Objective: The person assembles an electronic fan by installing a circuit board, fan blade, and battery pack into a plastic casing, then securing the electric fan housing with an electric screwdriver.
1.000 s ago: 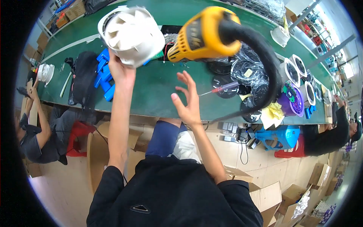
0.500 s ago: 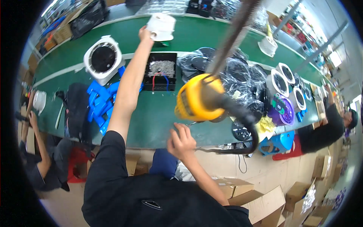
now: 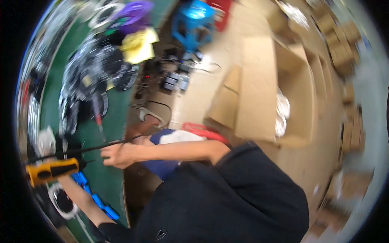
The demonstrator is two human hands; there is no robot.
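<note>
At the far left of the green table, my left arm reaches out to a white plastic housing [image 3: 46, 139]. My left hand [image 3: 50, 159] is closed at its lower edge, mostly covered by a hanging yellow electric screwdriver [image 3: 52, 170]. A black cord runs across the view above that tool. Near the table's front edge hovers my right hand [image 3: 118, 155], its fingers loosely bent and apart, with nothing visible in them. Blue blocks [image 3: 97, 200] and a white ring-topped housing [image 3: 63, 201] lie near my left forearm. The picture is smeared by motion.
Black round parts in clear plastic [image 3: 91, 67] cover the table beyond my right hand, near a yellow cloth [image 3: 139, 45] and a purple bucket [image 3: 135, 16]. A blue stool [image 3: 192, 24], a red stool [image 3: 223, 10] and open cardboard boxes [image 3: 257, 89] stand on the floor.
The view has swung strongly to the right, so the table now runs along the left side. My left hand stays out at the white housing; my right hand remains near the table edge.
</note>
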